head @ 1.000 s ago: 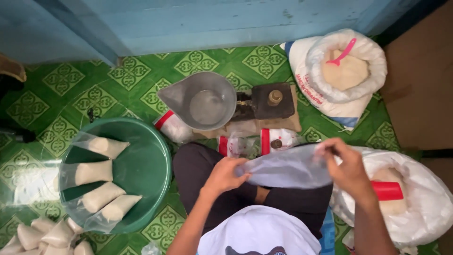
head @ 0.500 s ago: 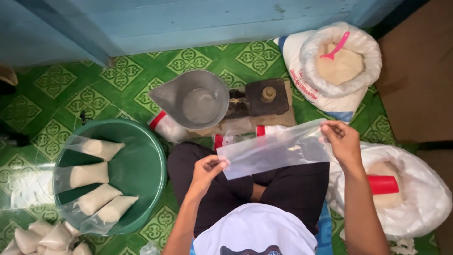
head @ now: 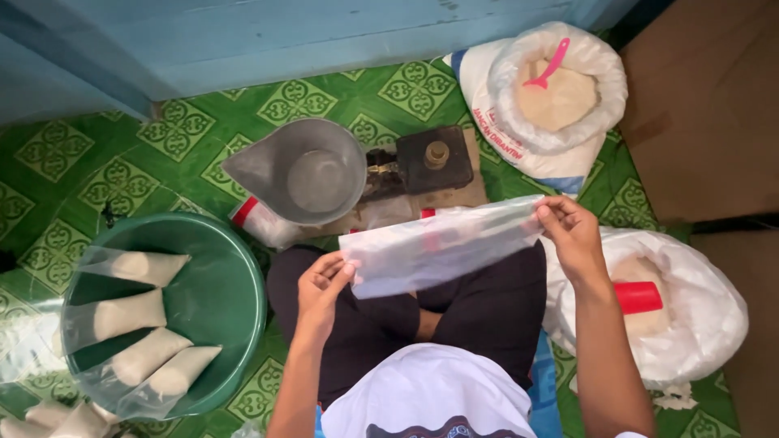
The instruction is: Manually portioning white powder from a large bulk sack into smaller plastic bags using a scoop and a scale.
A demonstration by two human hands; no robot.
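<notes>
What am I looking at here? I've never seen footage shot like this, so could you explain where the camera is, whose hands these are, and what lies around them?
The camera sits on a person's head and looks straight down, so you see their own arms and crossed legs as they sit on a green patterned floor. There is no machine; both hands are bare. The left hand and the right hand each grip one end of an empty clear plastic bag, stretched between them. In front of the person stands a scale with a grey metal pan. On their left a green basin holds filled, tied bags of a pale grain or powder. On their right are two open sacks of it: one with a pink scoop, one with a red cup.
</notes>
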